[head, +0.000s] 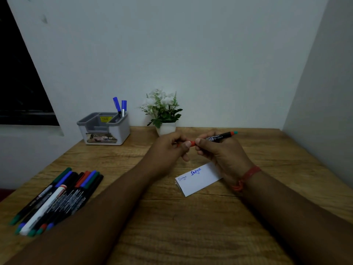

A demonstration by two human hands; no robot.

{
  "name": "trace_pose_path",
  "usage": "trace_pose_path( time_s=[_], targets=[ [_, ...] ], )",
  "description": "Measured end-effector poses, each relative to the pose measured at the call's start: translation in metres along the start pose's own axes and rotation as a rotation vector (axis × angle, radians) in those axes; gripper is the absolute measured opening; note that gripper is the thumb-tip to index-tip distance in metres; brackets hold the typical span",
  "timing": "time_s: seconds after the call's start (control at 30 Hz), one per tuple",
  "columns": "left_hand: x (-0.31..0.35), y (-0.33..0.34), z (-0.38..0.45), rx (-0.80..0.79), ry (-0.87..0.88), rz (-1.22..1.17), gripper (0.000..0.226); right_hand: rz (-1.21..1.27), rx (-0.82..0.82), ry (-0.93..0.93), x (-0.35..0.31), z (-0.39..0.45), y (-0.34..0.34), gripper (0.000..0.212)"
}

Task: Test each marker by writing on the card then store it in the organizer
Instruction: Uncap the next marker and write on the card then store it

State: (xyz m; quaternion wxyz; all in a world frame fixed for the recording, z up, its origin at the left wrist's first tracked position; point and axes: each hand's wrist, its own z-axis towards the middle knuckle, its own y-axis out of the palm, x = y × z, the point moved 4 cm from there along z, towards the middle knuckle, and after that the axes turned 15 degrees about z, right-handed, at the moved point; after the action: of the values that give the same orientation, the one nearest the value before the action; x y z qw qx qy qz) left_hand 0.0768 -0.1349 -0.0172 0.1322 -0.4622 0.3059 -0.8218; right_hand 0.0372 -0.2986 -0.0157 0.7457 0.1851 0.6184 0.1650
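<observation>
We count 2 hands: left hand (170, 148), right hand (219, 152). 1 marker held (215, 138), 2 markers in 1 organizer (104, 129), roughly 9 in the loose pile (57, 197). 1 card (197, 178), 1 plant (162, 109).

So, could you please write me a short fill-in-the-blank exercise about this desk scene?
1. The organizer already holds ___ blue-capped markers.
2. Both hands grip one marker whose cap is ___.
3. The word on the card is written ___ times.
4. The plant stands to the ___ of the organizer.

Missing words: two; red; two; right
</observation>
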Motion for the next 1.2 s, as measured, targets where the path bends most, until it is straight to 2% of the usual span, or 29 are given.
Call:
trace_pose_path(
  time_s=[0.37,0.6,0.9,1.07,1.2],
  targets=[
    [-0.010,-0.007,0.006,-0.173,-0.013,-0.134,0.016,-0.130,0.062,-0.091,0.000,-0.005,0.009,0.004],
    [-0.007,-0.006,0.008,-0.174,-0.002,-0.153,0.016,-0.195,0.125,-0.231,0.001,-0.008,0.013,0.007],
    [-0.010,-0.005,0.009,-0.218,-0.083,-0.411,0.017,-0.177,0.082,-0.258,-0.002,-0.012,0.021,0.006],
    [-0.008,-0.005,0.008,-0.205,-0.110,-0.455,0.018,-0.292,0.078,-0.323,-0.006,-0.014,0.021,0.006],
    [-0.003,-0.006,0.009,-0.028,-0.094,-0.206,0.018,-0.356,0.173,-0.350,-0.009,-0.010,0.019,0.010]
  ],
)
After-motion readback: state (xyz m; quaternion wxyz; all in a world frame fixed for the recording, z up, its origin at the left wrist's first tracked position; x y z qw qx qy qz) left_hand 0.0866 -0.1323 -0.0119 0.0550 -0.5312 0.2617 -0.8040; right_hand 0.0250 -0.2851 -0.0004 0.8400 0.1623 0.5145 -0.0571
